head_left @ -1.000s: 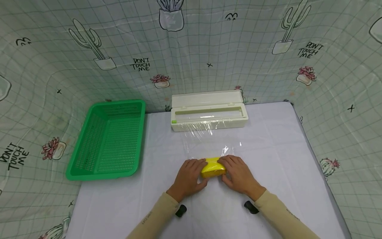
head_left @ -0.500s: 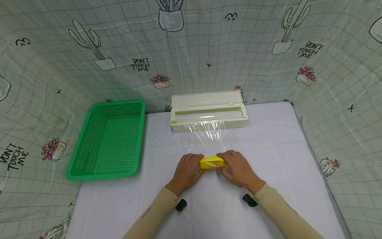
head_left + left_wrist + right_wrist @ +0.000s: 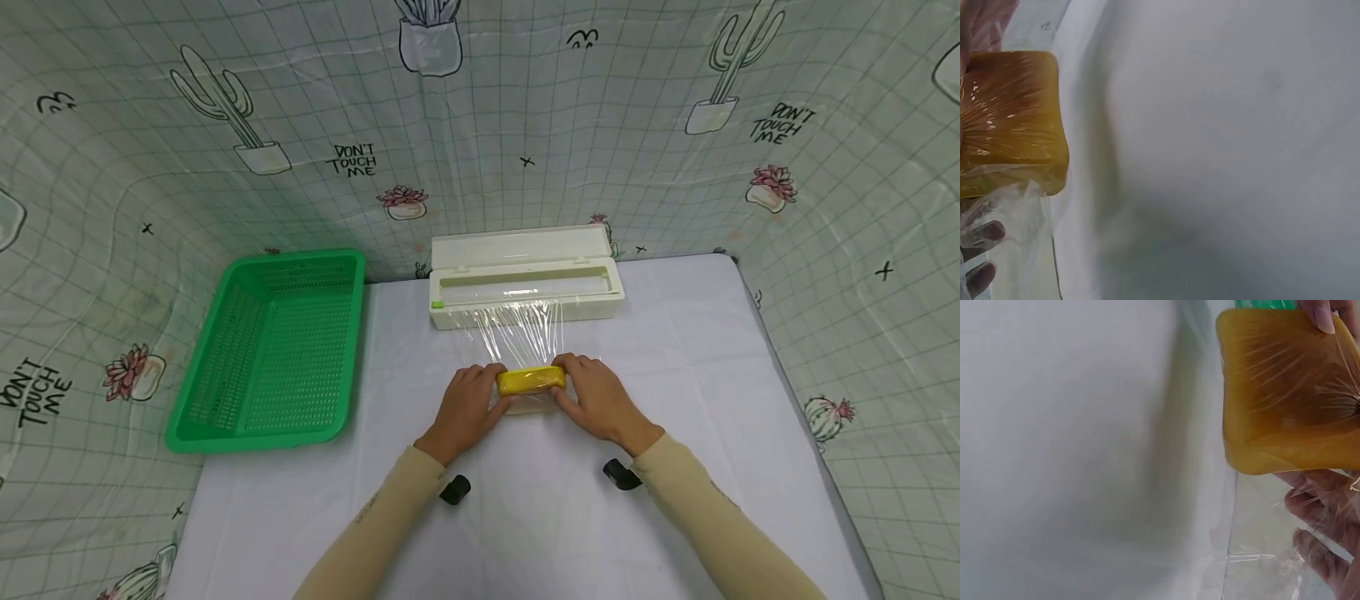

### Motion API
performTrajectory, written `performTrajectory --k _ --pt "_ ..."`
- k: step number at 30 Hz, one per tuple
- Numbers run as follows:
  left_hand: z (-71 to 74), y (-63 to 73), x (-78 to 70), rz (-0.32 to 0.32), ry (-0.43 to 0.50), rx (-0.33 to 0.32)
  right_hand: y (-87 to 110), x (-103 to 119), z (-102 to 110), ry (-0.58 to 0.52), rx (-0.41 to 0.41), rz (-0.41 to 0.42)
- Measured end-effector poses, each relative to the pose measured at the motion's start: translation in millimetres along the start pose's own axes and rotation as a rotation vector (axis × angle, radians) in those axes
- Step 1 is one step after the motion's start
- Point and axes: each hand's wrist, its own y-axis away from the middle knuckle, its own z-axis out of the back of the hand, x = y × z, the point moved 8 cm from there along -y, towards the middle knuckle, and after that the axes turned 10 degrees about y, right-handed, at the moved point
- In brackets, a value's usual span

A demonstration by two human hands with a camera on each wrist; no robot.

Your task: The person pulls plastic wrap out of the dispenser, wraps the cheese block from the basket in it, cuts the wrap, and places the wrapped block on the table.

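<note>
A yellow block (image 3: 530, 381) with rounded corners, film stretched and creased over its face, is held up between both hands. My left hand (image 3: 467, 410) grips its left end, thumb at the near side and fingers at the far side. The other end is gripped the same way by my right hand (image 3: 602, 400). Clear cling film (image 3: 521, 332) runs in taut creases from the block back to the white cling film dispenser (image 3: 528, 313), whose lid stands up. The wrist views show the block's amber face (image 3: 1013, 112), with fingers (image 3: 1316, 506) behind loose film.
A green plastic basket (image 3: 348, 350) stands on the white-covered table (image 3: 525, 533) at the left. Behind the dispenser rises a grid-patterned curtain (image 3: 480, 125) with cactus drawings. Black wrist cameras (image 3: 455, 490) hang below both forearms.
Both hands have moved the block away from the body, toward the dispenser, and tipped it over. The film between block and dispenser has drawn into tighter creases.
</note>
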Motion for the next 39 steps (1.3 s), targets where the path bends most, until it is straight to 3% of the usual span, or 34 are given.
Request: performTrajectory --k 9,14,23,39 --pt "1.2 -14.1 14.0 0.041 0.134 0.006 -15.5 -10.8 -2.3 -0.070 0.067 -0.031" --pt "0.7 -23.3 21.9 0.101 0.182 0.037 -21.7 -17.2 -7.6 -0.105 0.111 -0.073" --pt "-5.1 -35.3 35.1 0.222 0.166 0.071 -31.2 -26.5 -19.4 -0.115 0.155 -0.137" --pt "-10.9 -50.0 40.7 0.277 0.091 0.084 -44.6 -34.2 -33.4 -0.117 0.186 -0.187"
